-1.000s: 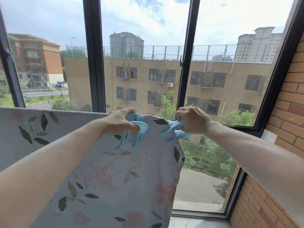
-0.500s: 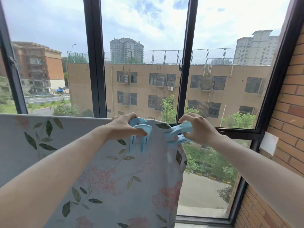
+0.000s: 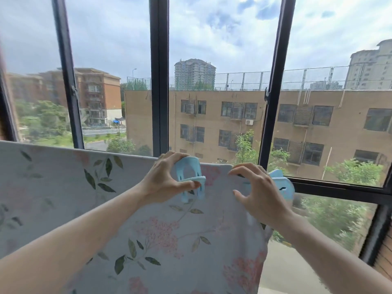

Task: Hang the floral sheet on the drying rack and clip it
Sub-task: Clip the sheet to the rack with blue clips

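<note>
The floral sheet [image 3: 165, 234], pale with pink blossoms and green leaves, hangs over a rail that it hides. Its top edge runs across the view. My left hand [image 3: 161, 179] pinches a light blue clip [image 3: 188, 166] that straddles the sheet's top edge, fingers on top and thumb on the lower handle. A second light blue clip [image 3: 283, 185] sits at the sheet's right top corner, partly hidden behind my right hand [image 3: 258, 194]. That hand hovers in front of the corner with fingers loosely curved and holds nothing.
Dark window frames [image 3: 159, 81] stand just beyond the sheet, with buildings and trees outside. A brick wall [image 3: 384, 262] closes in at the lower right. The sheet stretches on to the left edge of the view.
My right hand has let go of the right clip, which now stays at the sheet's corner. My left hand still pinches its clip. The view has turned left.
</note>
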The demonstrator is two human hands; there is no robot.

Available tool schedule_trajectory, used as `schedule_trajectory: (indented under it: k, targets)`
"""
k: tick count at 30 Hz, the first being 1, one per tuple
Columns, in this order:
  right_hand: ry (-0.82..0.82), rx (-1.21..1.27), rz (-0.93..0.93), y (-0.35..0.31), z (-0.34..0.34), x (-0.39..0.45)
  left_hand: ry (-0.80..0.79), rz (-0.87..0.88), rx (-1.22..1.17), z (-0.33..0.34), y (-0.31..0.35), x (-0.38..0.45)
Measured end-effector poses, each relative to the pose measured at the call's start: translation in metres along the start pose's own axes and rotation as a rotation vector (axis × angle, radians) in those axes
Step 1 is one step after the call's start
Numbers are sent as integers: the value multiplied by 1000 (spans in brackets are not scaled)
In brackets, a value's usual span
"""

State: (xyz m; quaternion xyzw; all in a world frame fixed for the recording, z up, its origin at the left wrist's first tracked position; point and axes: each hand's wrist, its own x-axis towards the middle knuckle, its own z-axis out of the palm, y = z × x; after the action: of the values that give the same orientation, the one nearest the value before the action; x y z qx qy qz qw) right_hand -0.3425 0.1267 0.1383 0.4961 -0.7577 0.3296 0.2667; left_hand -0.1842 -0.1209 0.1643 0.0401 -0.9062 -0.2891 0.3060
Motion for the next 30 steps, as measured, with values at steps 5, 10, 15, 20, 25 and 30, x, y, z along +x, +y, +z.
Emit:
schedule_trajectory:
  k: [5,10,15,20,25,30]
  targets:
    - [-80,66,-31,-41,41,13,47,-145,-4,-56,-41,-61]
    - [-233,137,-99,-122,107,38,127,-345,19,-139,-89,-131]
    - [-360,211,-167,-220,172,58,128,-514,127,-226,-140,-202]
    - [-428,274,-229,-321,241,75,172,-625,158,-309,-181,-271]
    - [-481,339,-239,-401,296,83,275,-675,113,-375,-215,-324]
    - [-535,358,-259,-462,346,90,351,-717,82,-424,-248,-362]
